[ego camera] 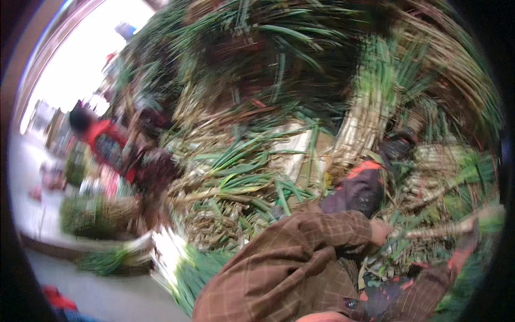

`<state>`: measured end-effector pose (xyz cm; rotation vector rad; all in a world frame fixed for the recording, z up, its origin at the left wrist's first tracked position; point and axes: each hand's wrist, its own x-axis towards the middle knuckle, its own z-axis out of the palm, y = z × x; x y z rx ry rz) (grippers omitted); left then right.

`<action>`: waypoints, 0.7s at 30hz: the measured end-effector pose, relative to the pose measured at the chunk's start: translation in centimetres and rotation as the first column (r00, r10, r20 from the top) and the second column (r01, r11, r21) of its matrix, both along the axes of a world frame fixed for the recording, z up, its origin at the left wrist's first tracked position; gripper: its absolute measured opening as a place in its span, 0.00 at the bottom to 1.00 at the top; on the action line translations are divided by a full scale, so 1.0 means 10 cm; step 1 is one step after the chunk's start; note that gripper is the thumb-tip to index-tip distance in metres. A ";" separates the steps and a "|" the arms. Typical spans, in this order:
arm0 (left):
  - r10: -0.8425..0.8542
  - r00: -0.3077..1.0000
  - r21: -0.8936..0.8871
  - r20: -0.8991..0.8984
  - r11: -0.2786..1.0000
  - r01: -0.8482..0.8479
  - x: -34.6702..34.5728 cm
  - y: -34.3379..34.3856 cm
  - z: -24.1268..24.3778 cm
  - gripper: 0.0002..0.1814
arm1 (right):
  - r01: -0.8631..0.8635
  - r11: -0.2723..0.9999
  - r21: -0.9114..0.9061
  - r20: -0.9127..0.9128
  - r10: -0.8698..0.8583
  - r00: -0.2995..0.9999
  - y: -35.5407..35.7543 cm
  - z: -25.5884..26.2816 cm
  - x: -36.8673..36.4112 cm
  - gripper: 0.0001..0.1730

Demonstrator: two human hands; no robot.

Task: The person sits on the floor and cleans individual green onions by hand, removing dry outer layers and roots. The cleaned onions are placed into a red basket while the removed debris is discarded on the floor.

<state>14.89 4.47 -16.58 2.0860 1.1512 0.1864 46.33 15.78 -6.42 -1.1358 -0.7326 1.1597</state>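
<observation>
My left hand reaches out of a brown checked sleeve and is at the root end of a long green onion stalk. Its fingers are blurred, so their grip is unclear. At the far right my right hand, which looks gloved with an orange cuff, closes around the same stalk toward its green end. Below and around both hands lie loose green leaves and pale peelings. A thick bundle of green onions leans just beyond my dark trouser leg with orange trim.
A tall heap of green onions rises ahead. Trimmed leaves and roots litter the floor. White-stemmed onions lie at my left, by a tied bundle. Another person in a red vest is bent over at the left.
</observation>
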 end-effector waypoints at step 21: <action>0.144 0.687 -0.245 0.712 0.968 0.052 1.16 1.10 1.35 0.13 | 0.064 0.981 0.186 -0.402 0.016 0.916 -0.20 0.41 -0.14 0.20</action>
